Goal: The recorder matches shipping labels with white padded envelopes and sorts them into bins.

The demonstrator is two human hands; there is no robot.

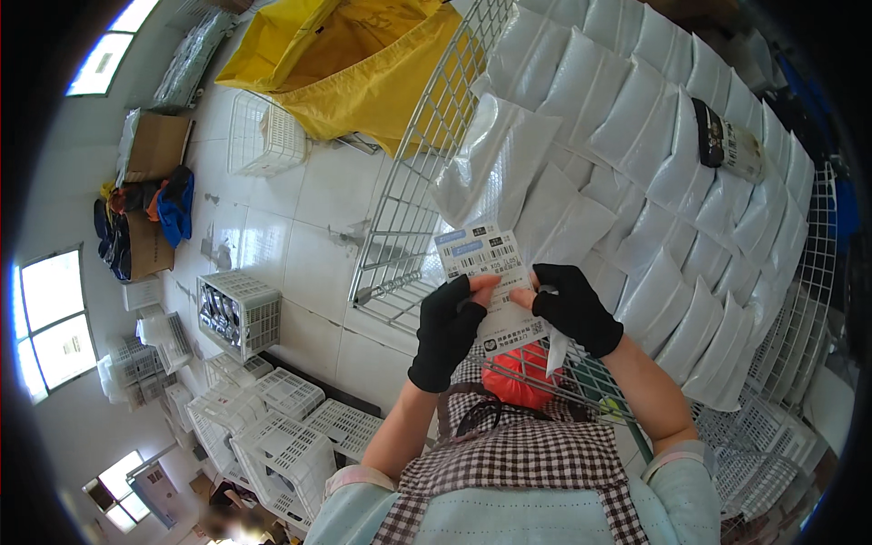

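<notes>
Before my body, both hands hold a white printed shipping label (505,329) with a barcode. My left hand (447,325), in a black fingerless glove, pinches its left edge. The fingers of my right hand (579,312), gloved the same way, close on its right edge. A narrow white strip (556,352) hangs beneath the right hand; whether it belongs to the label I cannot tell. Just beyond lie many white padded mailers (498,150), stacked in rows in a wire mesh cart (392,213). On top of them rests a black and clear packet (729,145).
A red plastic bag (518,374) hangs at the cart's near side. A yellow fabric bin (363,86) stands at the back. White plastic crates (283,445) are piled at the left, with another crate (263,309) holding dark packets. Cardboard boxes (150,150) line the wall.
</notes>
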